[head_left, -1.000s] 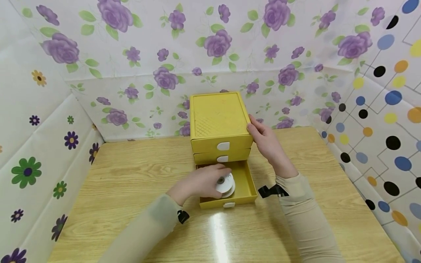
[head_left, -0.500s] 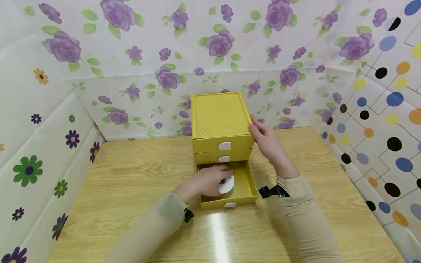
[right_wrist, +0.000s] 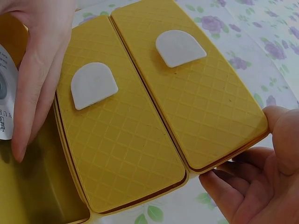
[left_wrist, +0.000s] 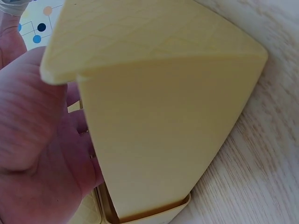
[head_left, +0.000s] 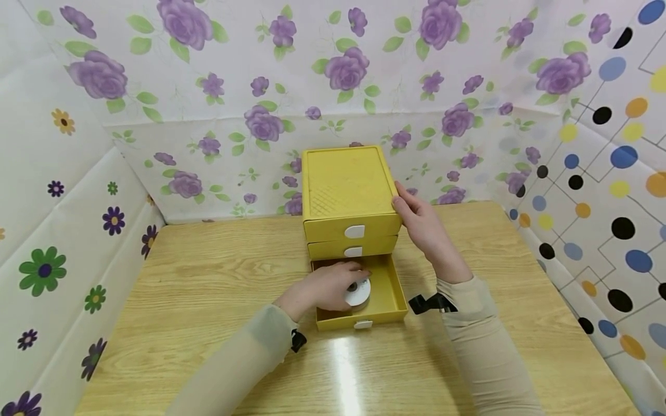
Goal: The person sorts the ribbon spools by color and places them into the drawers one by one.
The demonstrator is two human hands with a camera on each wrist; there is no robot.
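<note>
A yellow drawer cabinet point(head_left: 348, 179) stands against the flowered backdrop, its bottom drawer point(head_left: 386, 286) pulled out. My left hand point(head_left: 324, 287) reaches into that drawer and holds a white spool point(head_left: 360, 296), thumb towards the front and fingers across the back. Printing shows on the spool's face point(right_wrist: 5, 91) in the right wrist view. Outside the cabinet, my right hand point(head_left: 424, 228) grips the upper right edge, thumb on top and fingers along the side. The left wrist view has the drawer's plain outer wall point(left_wrist: 159, 135) beside my left hand point(left_wrist: 42, 144); the spool is hidden there.
Two upper drawers with white tabs point(right_wrist: 93, 86) are closed above the bottom one. A wooden tabletop point(head_left: 218, 289) lies under the cabinet. Flowered and dotted sheets point(head_left: 614, 190) enclose the back and sides.
My left hand has shifted slightly right with the spool, which now shows less of its lower disc. The right hand keeps its place on the cabinet.
</note>
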